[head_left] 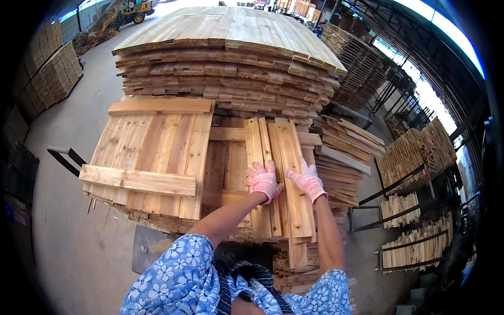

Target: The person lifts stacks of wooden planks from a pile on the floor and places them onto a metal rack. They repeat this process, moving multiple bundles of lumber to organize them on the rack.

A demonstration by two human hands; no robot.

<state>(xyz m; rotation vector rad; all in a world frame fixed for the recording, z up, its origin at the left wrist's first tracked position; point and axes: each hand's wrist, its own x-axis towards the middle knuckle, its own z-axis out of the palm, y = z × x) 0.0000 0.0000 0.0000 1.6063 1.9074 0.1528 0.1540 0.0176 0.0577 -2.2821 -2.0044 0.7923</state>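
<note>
Blue floral sleeves nearest. Left of the left hand: slatted wooden panel. Left hand (pink-white glove) spread over narrow boards; long board under right hand, fingers extended, grip cannot be told. Farther right: stacked boards.

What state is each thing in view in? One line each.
Left hand: gloved, fingers spread, on the boards.
Right hand: gloved, fingers extended, on the boards.
Boards: lying lengthwise, some overlapping.
Panel: flat, two crosspieces across it; fastening can't be told.
Big stack: layered, edges uneven.
Rack: loaded with wood.
Loader: parked or moving, can't tell.
</note>
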